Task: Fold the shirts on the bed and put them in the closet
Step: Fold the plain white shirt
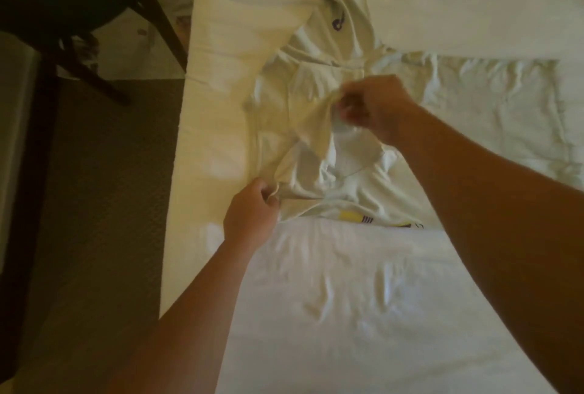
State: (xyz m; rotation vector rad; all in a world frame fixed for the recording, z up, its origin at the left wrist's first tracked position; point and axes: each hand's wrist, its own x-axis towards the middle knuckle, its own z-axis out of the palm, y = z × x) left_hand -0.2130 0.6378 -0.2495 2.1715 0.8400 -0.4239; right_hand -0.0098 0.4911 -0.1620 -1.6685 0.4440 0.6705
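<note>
Two bare forearms are showing in the head view, with no sleeve covering either up to the frame edge; the left hand (251, 209) is wearing no glove, ring or watch; the right hand (376, 106) is likewise showing no glove, and its wrist is carrying no band or strap.

Both bare forearms reach forward from the lower edge of the view. The left hand (251, 209) sits nearer, its fingers (268, 196) curled and pinching a fold of cloth. The right hand (374, 106) is stretched farther, knuckles up, fingers bunched around another gathered fold.
</note>
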